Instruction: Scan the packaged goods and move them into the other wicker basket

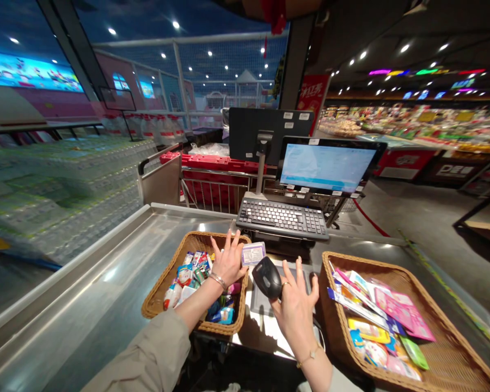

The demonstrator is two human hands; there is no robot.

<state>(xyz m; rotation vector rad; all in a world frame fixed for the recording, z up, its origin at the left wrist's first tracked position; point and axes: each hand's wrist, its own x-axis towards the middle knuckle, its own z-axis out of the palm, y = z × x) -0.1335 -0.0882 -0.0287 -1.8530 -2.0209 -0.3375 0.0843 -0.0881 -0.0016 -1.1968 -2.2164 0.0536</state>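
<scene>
My left hand [227, 262] is over the right part of a wicker basket [154, 296] filled with small packaged goods. Between its thumb and index finger it grips a small pack [253, 253] with purple edges and a printed pale label; the other fingers are spread. In my right hand [296, 302] is a black handheld barcode scanner [267, 277], its head close below the pack. The scanner's handle is mostly hidden by the hand, whose outer fingers stick out. Beneath both hands lies a metal checkout counter [122, 272].
A second wicker basket [457, 356] with packaged items stands on the right. Behind my hands are a black keyboard [283, 218] and a lit monitor [326, 166]. Past the counter stands a metal cart [216, 190] with red crates. Shrink-wrapped bottle packs [65, 185] are stacked at the left.
</scene>
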